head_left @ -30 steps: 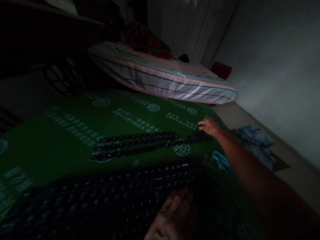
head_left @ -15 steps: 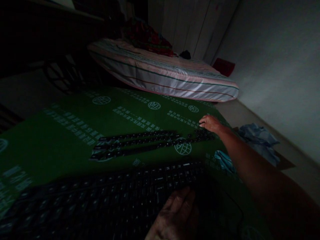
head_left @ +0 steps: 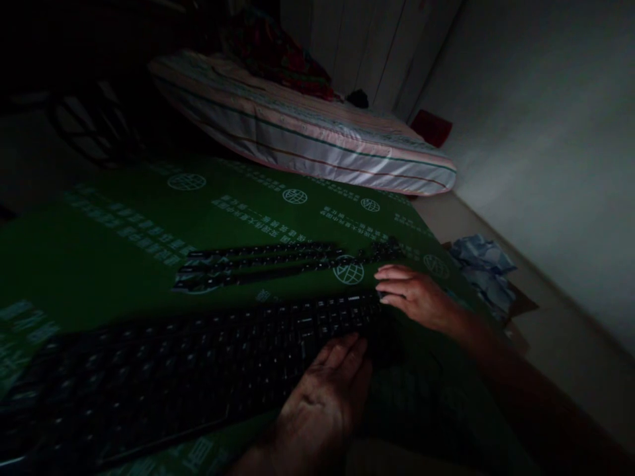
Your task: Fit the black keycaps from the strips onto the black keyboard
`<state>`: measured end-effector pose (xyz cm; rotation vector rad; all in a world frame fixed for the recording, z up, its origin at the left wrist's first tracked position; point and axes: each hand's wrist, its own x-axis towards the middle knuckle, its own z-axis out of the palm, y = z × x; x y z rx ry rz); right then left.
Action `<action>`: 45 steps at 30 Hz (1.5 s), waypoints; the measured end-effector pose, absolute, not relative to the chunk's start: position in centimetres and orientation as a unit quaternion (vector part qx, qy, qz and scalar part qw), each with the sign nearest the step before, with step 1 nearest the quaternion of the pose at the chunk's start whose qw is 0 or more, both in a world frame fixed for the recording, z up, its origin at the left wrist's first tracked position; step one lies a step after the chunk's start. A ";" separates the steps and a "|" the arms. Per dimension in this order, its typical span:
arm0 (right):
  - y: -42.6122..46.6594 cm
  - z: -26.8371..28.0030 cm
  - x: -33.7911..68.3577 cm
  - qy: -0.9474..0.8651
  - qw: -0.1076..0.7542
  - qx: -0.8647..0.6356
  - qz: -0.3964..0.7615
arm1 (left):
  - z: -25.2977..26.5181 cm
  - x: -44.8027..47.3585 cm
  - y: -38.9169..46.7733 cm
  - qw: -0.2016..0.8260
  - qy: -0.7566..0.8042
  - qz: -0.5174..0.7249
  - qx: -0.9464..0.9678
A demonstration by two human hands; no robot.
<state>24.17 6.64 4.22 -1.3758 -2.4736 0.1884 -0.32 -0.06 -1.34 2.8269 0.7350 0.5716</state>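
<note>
The black keyboard (head_left: 163, 370) lay on the green worktop (head_left: 99, 277), its long axis rising gently from lower left to right and its function-key row facing away from the person. Beyond it, rows of black keys (head_left: 258, 272) ran roughly along the same axis. The left hand (head_left: 322, 390) was unclenched, fingers extended together on the keyboard's right end. The right hand (head_left: 417, 294) was positioned at the keyboard's far right corner, forearm entering from the right, fingers bent toward the thumb (whether they grasped a key could not be told). Half a second earlier, the right hand was farther out, by the key pile (head_left: 387, 248); the left hand remained on the keyboard.
</note>
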 end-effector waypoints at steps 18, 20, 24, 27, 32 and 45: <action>2.2 0.6 23.1 -0.843 0.206 -0.496 0.024 | 0.0 -0.1 -0.2 0.074 0.257 0.196 0.943; 2.3 0.5 23.1 -0.843 0.213 -0.493 0.023 | -0.1 0.0 -0.2 0.070 0.259 0.202 0.942; 2.3 0.3 23.1 -0.842 0.236 -0.485 0.025 | -0.6 0.0 -0.3 0.063 0.262 0.214 0.939; 2.3 0.3 23.1 -0.841 0.246 -0.481 0.028 | -0.7 -0.1 -0.3 0.061 0.259 0.216 0.939; 2.4 0.2 23.1 -0.837 0.257 -0.483 0.028 | -0.5 -0.2 -0.3 0.064 0.252 0.215 0.941; 2.7 0.0 23.2 -0.836 0.273 -0.474 0.045 | -0.7 -0.1 -0.3 0.065 0.253 0.212 0.942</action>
